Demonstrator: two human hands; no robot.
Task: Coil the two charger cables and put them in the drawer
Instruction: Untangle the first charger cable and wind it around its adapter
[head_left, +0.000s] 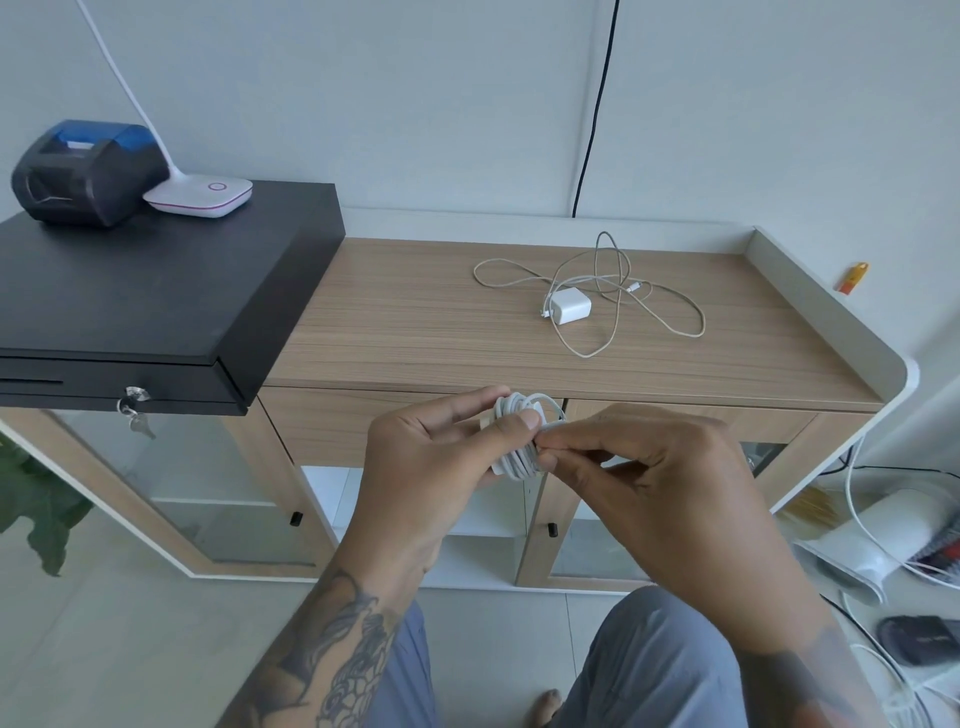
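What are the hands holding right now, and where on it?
The left hand grips the coiled white charger cable around the bundle, thumb pressed on top. The right hand pinches the cable's loose end at the bundle's right side.

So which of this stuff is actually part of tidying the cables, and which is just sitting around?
Part of the job:
- coiled white cable, held in the left hand, its end pinched by the right hand
- loose charger cable with its white plug on the wooden counter
- closed drawer fronts

Just lying about:
- black cash box
- receipt printer
- white lamp base
- floor clutter at right
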